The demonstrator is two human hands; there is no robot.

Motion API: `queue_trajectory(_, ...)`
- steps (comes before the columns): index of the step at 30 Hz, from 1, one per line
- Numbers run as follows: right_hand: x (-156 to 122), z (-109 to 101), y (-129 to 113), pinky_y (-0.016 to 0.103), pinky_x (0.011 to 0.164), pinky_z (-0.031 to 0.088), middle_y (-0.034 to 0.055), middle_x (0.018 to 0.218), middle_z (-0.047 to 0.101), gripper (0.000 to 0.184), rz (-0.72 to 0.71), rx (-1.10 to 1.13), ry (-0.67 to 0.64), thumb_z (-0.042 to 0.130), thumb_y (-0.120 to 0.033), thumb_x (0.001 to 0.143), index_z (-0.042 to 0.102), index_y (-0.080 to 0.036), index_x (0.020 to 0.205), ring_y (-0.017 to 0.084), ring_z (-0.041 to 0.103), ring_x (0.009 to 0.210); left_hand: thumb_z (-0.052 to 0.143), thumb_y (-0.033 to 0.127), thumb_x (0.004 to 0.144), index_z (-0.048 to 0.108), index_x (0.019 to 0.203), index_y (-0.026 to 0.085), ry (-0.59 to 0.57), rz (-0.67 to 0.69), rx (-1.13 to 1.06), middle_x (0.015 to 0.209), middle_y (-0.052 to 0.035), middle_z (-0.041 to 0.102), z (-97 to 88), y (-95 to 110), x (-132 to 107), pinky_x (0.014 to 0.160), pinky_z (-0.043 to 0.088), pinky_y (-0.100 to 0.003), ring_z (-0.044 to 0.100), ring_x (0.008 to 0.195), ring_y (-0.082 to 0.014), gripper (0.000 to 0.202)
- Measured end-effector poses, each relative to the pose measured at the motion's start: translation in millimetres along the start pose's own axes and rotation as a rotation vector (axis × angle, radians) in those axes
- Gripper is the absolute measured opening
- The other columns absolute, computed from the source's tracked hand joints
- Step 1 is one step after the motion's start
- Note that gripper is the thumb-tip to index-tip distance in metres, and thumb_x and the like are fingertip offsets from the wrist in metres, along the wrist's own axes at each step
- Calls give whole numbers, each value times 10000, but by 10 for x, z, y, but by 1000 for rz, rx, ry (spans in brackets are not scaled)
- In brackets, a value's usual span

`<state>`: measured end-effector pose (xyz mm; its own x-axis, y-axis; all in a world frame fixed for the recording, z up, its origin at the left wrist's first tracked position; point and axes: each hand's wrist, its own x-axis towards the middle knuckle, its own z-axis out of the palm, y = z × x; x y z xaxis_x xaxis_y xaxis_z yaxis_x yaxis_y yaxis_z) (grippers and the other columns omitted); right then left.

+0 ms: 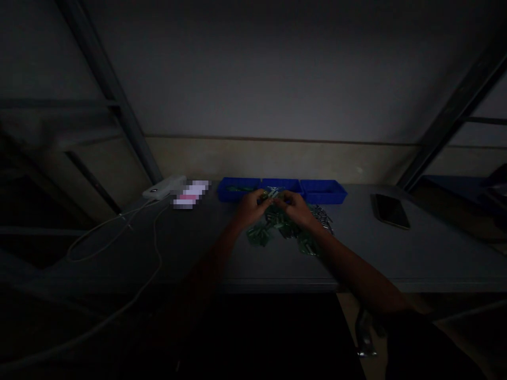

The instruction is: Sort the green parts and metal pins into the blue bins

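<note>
My left hand (252, 207) and my right hand (296, 207) meet over the table, both closed on a small clear plastic bag (274, 191) that seems to have shiny metal pieces inside. Thumbs and fingers pinch its near edge from either side. Under and around my wrists lie several greenish plastic bags (258, 235) with metal pieces in them. Loose slim metal pieces (324, 217), perhaps screws or pins, are heaped beside my right wrist. The dim light hides their exact kind.
Behind my hands stand three blue bins (324, 193) in a row; the left one holds a greenish bag (240, 188). A dark phone (391, 211) lies at the right. A white power strip (164, 188), a pixelated bright patch (192, 195) and a trailing white cable (157, 248) are at the left.
</note>
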<state>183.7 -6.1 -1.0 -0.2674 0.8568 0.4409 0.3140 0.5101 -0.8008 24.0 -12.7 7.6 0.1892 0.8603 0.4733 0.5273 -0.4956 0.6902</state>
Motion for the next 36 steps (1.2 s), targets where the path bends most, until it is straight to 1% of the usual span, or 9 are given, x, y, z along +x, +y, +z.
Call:
queue_trajectory(4,-4,21,12,243,625,380,5,705,565,238,5,-7,22,498,-387,769,573,-162,757,130,496,665,539,293,765,574,747,166,87,-31,44,728,-22,627,-62,-8,20,655,433,-265,591,733,-176,134)
queue_trajectory(8,-5,14,9,257,666,397,20,737,594,234,17,-83,67,476,-365,783,591,-164,821,138,519,687,511,310,786,528,751,177,381,-137,46,726,-24,602,-174,-102,74,691,424,-279,578,744,-178,139)
queue_trajectory(12,-3,-3,8,254,662,403,26,734,610,220,14,-178,60,470,-338,798,599,-164,833,139,530,682,441,322,834,470,811,190,687,-227,-143,744,-11,582,-349,-215,129,666,422,-264,579,725,-156,138)
queue_trajectory(16,-1,-12,17,249,661,406,29,740,622,206,-2,-244,49,464,-314,812,605,-165,836,139,544,686,442,291,830,458,825,187,831,-301,-245,706,2,544,-483,-261,143,625,415,-256,558,687,-145,106)
queue_trajectory(21,-2,-29,8,242,663,403,26,738,628,193,-30,-305,30,458,-284,820,610,-166,832,136,551,682,449,286,814,459,740,191,819,-311,-159,651,5,526,-488,-275,129,627,416,-276,532,641,-151,121)
queue_trajectory(26,1,-26,-4,247,647,399,35,743,633,200,-47,-333,32,452,-278,830,617,-164,824,139,552,667,467,274,800,512,797,186,857,-125,240,825,-60,568,-513,-376,244,839,395,-363,521,871,-210,99)
queue_trajectory(31,22,-39,14,255,641,393,41,755,642,173,-48,-382,19,475,-266,822,619,-172,838,149,559,675,526,296,758,597,900,181,521,38,539,1010,-125,562,-487,-498,333,921,329,-455,446,1051,-305,196)
queue_trajectory(33,29,-52,28,253,646,390,39,765,646,167,-51,-391,23,475,-260,822,619,-175,837,148,560,684,545,304,742,619,894,184,420,61,544,1006,-120,576,-440,-501,285,920,332,-455,454,1048,-310,208)
queue_trajectory(36,33,-65,50,251,636,379,41,778,650,187,-43,-395,43,452,-261,834,618,-177,826,146,554,677,491,289,780,625,899,183,332,97,453,946,-90,619,-352,-429,168,925,350,-399,511,983,-254,208)
